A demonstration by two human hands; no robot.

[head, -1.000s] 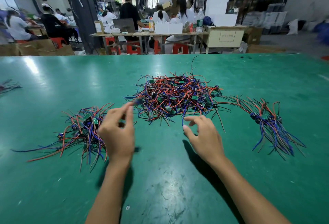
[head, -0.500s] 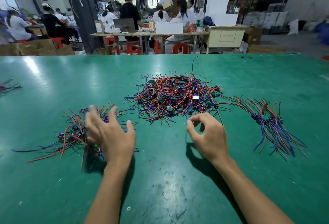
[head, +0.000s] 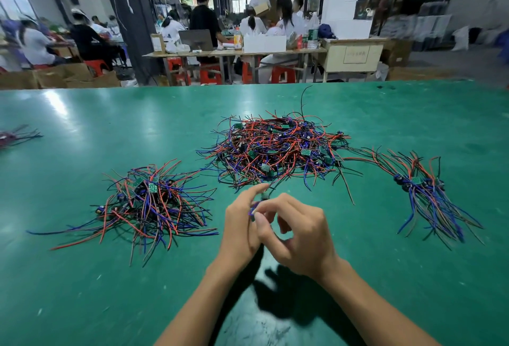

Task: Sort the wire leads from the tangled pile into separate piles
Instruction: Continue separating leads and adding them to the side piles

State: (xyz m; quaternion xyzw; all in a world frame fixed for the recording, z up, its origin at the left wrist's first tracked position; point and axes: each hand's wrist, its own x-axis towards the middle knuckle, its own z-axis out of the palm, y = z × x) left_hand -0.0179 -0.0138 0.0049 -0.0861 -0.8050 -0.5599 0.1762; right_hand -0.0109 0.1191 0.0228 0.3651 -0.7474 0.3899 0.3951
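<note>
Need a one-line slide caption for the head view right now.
Both hands pinch a wire lead between the tangled pile and two sorted piles.

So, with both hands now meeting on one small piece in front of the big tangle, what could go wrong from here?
1. The small blue-wired lead, pinched between the left hand and right hand, may still be caught in the central tangled pile of red, blue and black wires; pulling could drag others along.
2. The loose left pile sprawls towards the central one; the two may merge.
</note>
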